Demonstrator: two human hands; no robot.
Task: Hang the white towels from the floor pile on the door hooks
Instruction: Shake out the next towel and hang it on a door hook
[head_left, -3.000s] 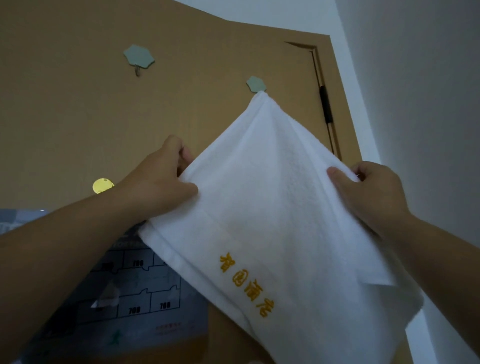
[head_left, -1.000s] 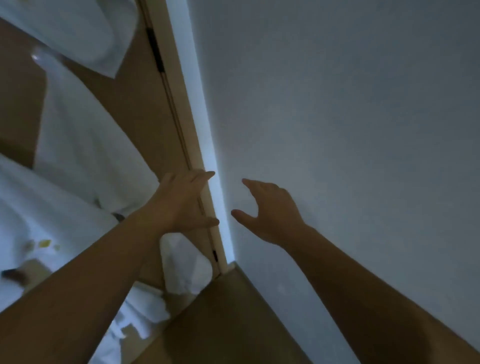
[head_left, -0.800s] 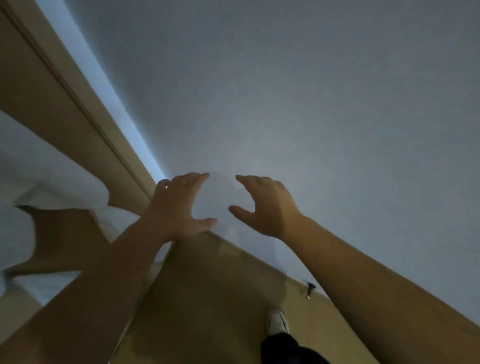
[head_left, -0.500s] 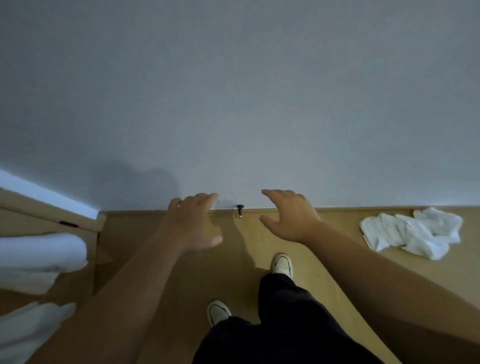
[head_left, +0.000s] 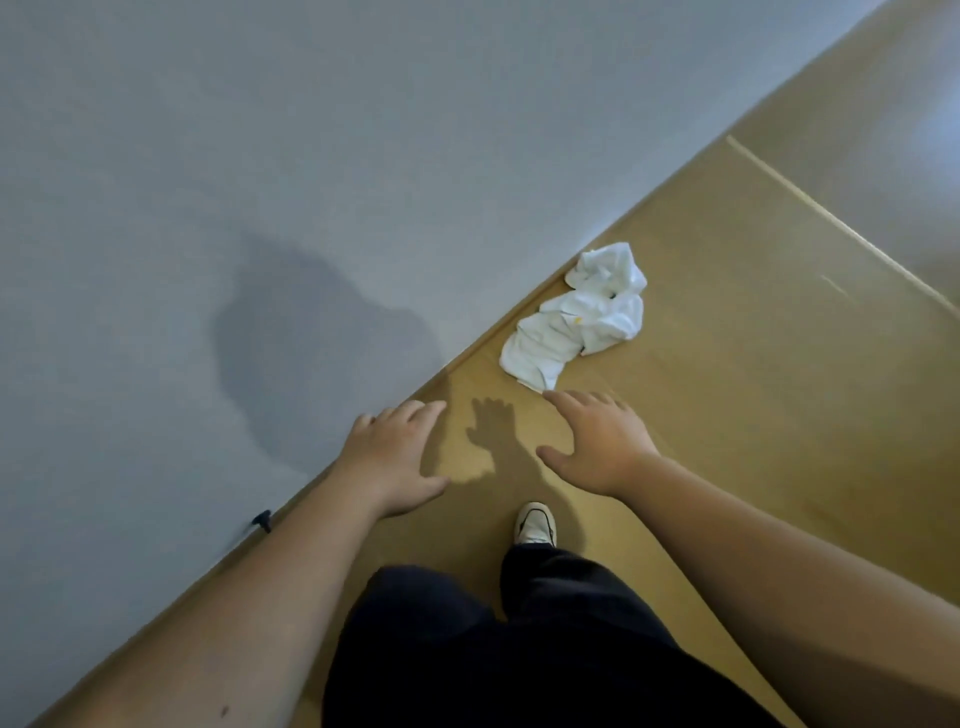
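Here the view has swung away from the brown door, where a white towel was being hung three seconds ago, down to the tan wooden floor (head_left: 727, 415); both hands are now empty, which suggests one towel is hung and the next is being fetched. The crumpled pile of white towels (head_left: 576, 317) lies on the floor against the foot of the grey wall (head_left: 260, 156), its long axis running along the wall line, from lower left to upper right in the frame. The left hand (head_left: 387, 457) and right hand (head_left: 597, 447) reach forward, fingers spread and holding nothing, the right fingertips (head_left: 558, 397) nearest the pile's near end.
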